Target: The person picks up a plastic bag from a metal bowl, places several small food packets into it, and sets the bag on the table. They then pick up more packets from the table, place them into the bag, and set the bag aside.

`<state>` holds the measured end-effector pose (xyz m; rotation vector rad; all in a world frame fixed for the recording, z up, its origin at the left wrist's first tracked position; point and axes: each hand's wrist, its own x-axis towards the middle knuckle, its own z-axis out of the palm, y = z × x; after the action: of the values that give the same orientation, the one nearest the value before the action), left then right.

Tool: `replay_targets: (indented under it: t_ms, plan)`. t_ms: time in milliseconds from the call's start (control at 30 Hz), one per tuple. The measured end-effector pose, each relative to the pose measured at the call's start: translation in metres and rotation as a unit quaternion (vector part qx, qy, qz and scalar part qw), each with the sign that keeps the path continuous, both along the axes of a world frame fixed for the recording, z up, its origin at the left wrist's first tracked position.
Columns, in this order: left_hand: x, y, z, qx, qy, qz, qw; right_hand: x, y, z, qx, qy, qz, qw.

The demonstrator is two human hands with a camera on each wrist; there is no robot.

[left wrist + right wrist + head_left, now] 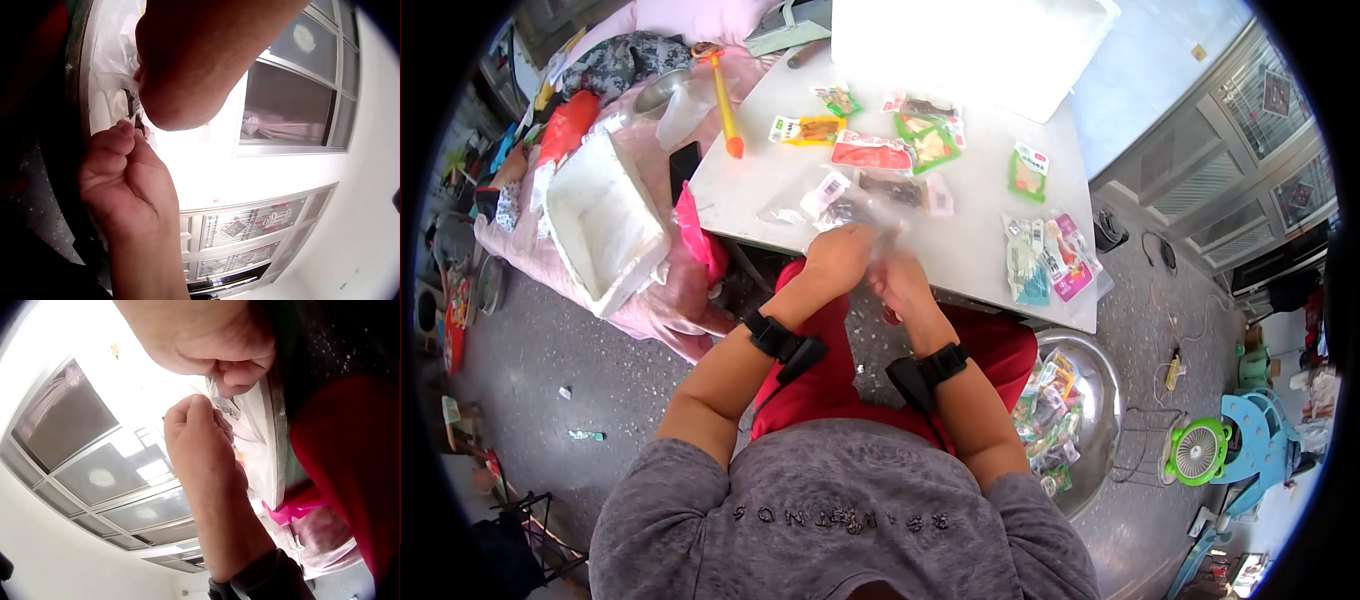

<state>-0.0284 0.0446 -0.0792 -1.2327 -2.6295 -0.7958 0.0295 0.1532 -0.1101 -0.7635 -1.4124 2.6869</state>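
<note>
Wht tbl [977, 225] w/ assorted pkts [872, 152] on top, wht box [970, 45] at back.

Bright light floods a pale wall [1150, 70] near a paned window [287, 97] and panelled door [1200, 155]; a white table [980, 225] stands between pink cloth [675, 325] at left and a green fan [1198, 452] at right, over speckled floor [530, 370].
</note>
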Motion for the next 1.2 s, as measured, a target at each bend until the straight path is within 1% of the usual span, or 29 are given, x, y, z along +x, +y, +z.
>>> replay_targets:
  t_ms: [67, 167, 267, 367, 467, 567, 633, 667, 700, 733, 767, 867, 967, 1067, 1167, 1200]
  plan:
    - [0.001, -0.001, 0.002, 0.011, -0.004, 0.003, 1.0, -0.009, -0.007, 0.002, -0.021, 0.022, -0.028, 0.999]
    - [-0.004, -0.002, 0.001, 0.016, -0.015, -0.003, 1.0, -0.025, -0.006, -0.001, 0.072, 0.008, 0.062, 0.995]
    - [-0.009, -0.003, -0.004, 0.015, -0.024, -0.006, 1.0, -0.042, 0.0, -0.031, -0.028, 0.024, 0.096, 0.995]
    - [-0.015, -0.004, -0.007, 0.023, -0.029, 0.003, 0.999, -0.042, -0.006, -0.014, -0.121, 0.058, 0.048, 0.99]
    - [-0.021, -0.005, -0.013, 0.052, -0.036, 0.011, 0.998, -0.028, 0.004, 0.013, -0.013, 0.045, 0.174, 0.984]
    - [-0.025, -0.005, -0.021, 0.088, -0.045, 0.015, 0.995, -0.022, 0.023, 0.01, 0.032, 0.047, 0.095, 0.994]
    - [-0.023, -0.005, -0.025, 0.09, -0.062, 0.024, 0.994, -0.025, 0.052, 0.002, 0.192, 0.08, 0.04, 0.977]
    - [-0.022, -0.004, -0.027, 0.079, -0.076, 0.032, 0.993, -0.026, 0.061, -0.002, 0.244, 0.062, -0.063, 0.966]
    - [-0.021, -0.004, -0.028, 0.069, -0.089, 0.041, 0.993, -0.026, 0.069, -0.001, 0.292, 0.044, -0.165, 0.941]
    - [-0.018, -0.004, -0.029, 0.058, -0.08, 0.042, 0.994, -0.031, 0.085, -0.008, 0.424, 0.034, -0.206, 0.881]
    - [-0.015, -0.004, -0.029, 0.048, -0.071, 0.044, 0.995, -0.035, 0.099, -0.015, 0.546, 0.025, -0.242, 0.802]
    - [-0.013, -0.002, -0.034, 0.023, -0.058, 0.045, 0.997, -0.038, 0.105, 0.0, 0.506, -0.019, -0.236, 0.83]
    - [-0.014, -0.001, -0.036, 0.021, -0.053, 0.045, 0.997, -0.057, 0.119, -0.023, 0.495, -0.077, -0.171, 0.848]
    - [-0.012, -0.002, -0.035, 0.016, -0.058, 0.042, 0.997, -0.049, 0.093, 0.013, 0.33, -0.093, -0.201, 0.917]
    - [-0.012, -0.003, -0.034, 0.02, -0.055, 0.038, 0.998, -0.06, 0.101, -0.014, 0.25, -0.051, -0.166, 0.952]
    - [-0.012, -0.003, -0.034, 0.024, -0.053, 0.036, 0.998, -0.057, 0.1, -0.012, 0.204, -0.021, -0.144, 0.968]
